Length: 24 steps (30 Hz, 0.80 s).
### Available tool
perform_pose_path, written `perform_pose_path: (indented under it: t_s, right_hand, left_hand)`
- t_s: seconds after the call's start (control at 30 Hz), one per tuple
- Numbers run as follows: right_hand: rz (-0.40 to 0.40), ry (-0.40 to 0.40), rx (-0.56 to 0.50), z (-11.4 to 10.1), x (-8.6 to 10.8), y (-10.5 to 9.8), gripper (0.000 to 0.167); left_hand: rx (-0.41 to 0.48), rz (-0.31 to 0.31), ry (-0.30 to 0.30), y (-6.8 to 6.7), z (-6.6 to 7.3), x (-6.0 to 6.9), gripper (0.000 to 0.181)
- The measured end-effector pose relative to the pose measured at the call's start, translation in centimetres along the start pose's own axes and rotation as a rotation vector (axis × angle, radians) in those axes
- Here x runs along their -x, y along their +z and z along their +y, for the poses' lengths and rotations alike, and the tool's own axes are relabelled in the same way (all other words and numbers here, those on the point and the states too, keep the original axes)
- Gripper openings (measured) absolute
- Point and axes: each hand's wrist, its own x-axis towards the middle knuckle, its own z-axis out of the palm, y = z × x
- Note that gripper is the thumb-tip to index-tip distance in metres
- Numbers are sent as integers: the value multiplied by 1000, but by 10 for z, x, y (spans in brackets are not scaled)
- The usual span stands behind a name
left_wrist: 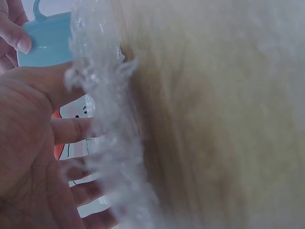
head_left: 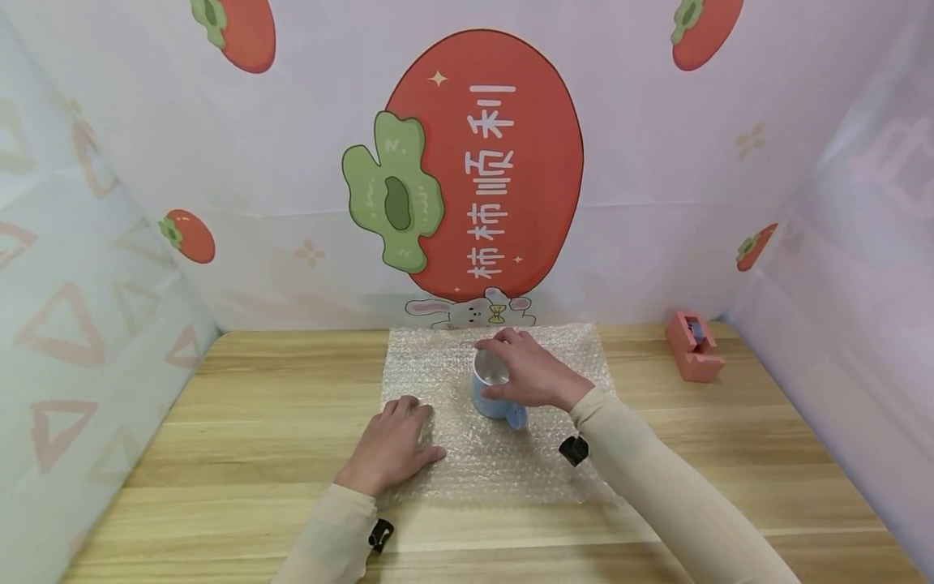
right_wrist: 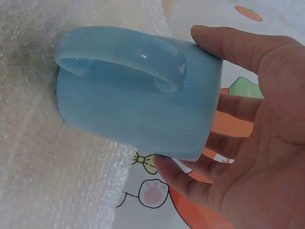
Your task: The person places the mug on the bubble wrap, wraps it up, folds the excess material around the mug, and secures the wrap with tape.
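A light blue mug (head_left: 490,396) stands on a sheet of bubble wrap (head_left: 467,462), its handle turned toward the front right. My right hand (head_left: 531,369) grips the mug near its rim from above. In the right wrist view the thumb and fingers lie on opposite sides of the mug (right_wrist: 133,105), and its handle (right_wrist: 124,45) is free of the hand. My left hand (head_left: 394,444) rests at the left edge of the bubble wrap with its fingers extended and thumb spread. The left wrist view shows the sheet's raised edge (left_wrist: 109,129) partly hiding those fingertips.
A pink tape dispenser (head_left: 693,349) stands at the back right of the wooden table (head_left: 292,389). Behind the table hangs a white cloth (head_left: 314,162) printed with persimmons and a rabbit. More cloth walls the left and right sides.
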Motion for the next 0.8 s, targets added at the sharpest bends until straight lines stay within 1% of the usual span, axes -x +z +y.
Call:
perform_pose_path:
  t_s: [0.2,0.5,0.8]
  right_hand:
    - [21,9,10,-1,0,1,69]
    - [67,60,23,-2,-1,4,69]
    - [133,165,14,-6,0,11,72]
  left_hand:
    - [-13,15,9,-1,2,0,58]
    - [-18,27,16,-2,2,0,58]
    - [-20,20,6,-1,1,0,58]
